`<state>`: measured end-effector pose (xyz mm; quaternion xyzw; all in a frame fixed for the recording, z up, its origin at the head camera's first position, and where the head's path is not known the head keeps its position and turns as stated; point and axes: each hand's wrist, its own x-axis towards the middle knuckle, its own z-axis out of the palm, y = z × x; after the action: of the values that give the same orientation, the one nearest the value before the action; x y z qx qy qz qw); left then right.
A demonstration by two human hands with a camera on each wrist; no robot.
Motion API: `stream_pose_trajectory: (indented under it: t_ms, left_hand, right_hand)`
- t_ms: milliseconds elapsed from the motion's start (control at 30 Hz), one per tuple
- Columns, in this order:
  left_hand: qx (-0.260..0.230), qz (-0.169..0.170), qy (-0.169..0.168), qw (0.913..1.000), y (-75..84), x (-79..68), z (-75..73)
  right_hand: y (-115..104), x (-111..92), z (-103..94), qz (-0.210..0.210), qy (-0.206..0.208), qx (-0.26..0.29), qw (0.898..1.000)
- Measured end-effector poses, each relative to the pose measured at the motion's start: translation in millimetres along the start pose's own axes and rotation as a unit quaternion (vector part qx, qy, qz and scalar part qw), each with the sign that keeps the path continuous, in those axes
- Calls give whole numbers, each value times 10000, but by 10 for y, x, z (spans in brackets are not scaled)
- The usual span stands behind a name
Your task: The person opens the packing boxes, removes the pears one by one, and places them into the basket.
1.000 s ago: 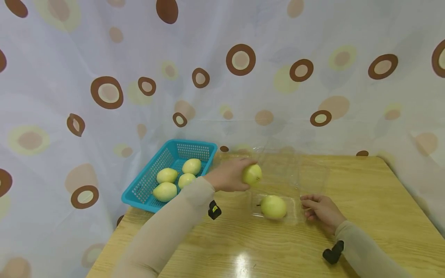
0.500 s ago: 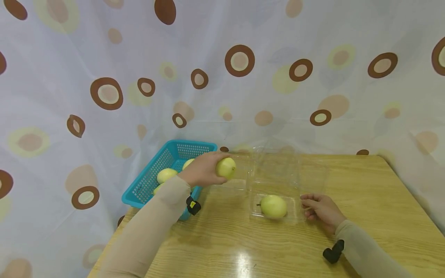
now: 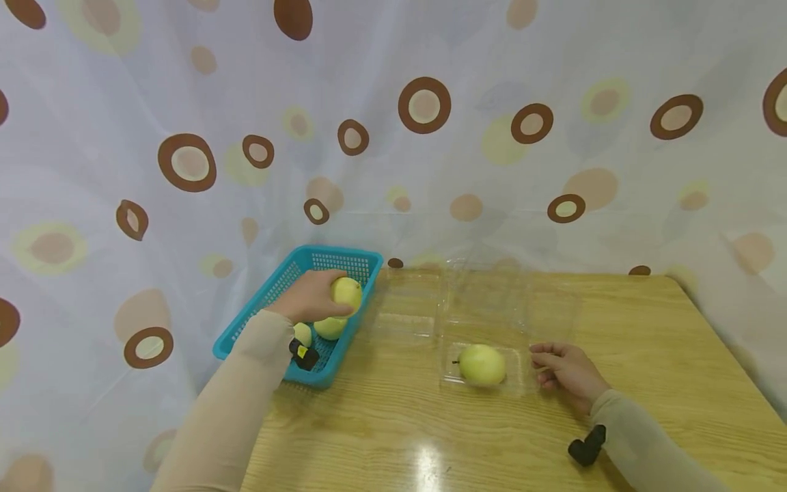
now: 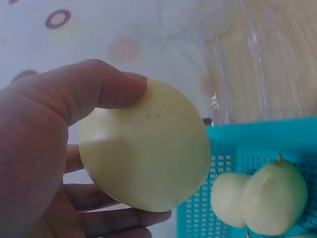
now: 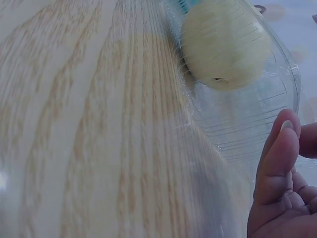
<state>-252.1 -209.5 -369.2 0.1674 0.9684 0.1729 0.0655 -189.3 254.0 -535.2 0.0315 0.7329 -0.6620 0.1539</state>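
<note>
My left hand [image 3: 312, 296] grips a pale yellow-green pear [image 3: 347, 296] between thumb and fingers, up over the blue basket [image 3: 224, 350]. Close up in the left wrist view, the held pear [image 4: 148, 148] has the thumb on top and the fingers beneath. More pears [image 4: 275, 198] lie in the basket, partly hidden by the hand and sleeve. On the right, a clear plastic container [image 3: 516, 372] with its lid open has one pear [image 3: 482, 365] in its near part. My right hand [image 3: 568, 372] pinches the container's right rim between thumb and finger.
Another clear plastic container [image 3: 406, 324] stands between the basket and the held container. Clear plastic [image 3: 556, 314] also shows at the back right. The wooden table [image 3: 381, 437] meets a patterned curtain [image 3: 467, 171] along its far edge.
My left hand has moved left with the pear, from over the clear container to over the blue basket. My right hand has kept its place at the rim.
</note>
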Motion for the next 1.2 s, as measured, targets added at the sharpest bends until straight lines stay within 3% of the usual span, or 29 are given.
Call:
stream_pose_trajectory:
  t_ms: [200, 433, 900, 1200]
  left_hand:
    - [25, -464, -244, 9986, -279, -9, 1]
    - [289, -794, -528, 9950, -430, 38, 64]
    - [374, -1224, -949, 9872, -510, 146, 166]
    - [498, -1295, -960, 9857, -581, 241, 321]
  right_hand:
    - [13, -4, 26, 22, 34, -52, 10000]
    - [39, 10, 16, 14, 48, 13, 10000]
    - [18, 20, 11, 16, 95, -55, 9999]
    - [-15, -7, 27, 51, 57, -46, 10000]
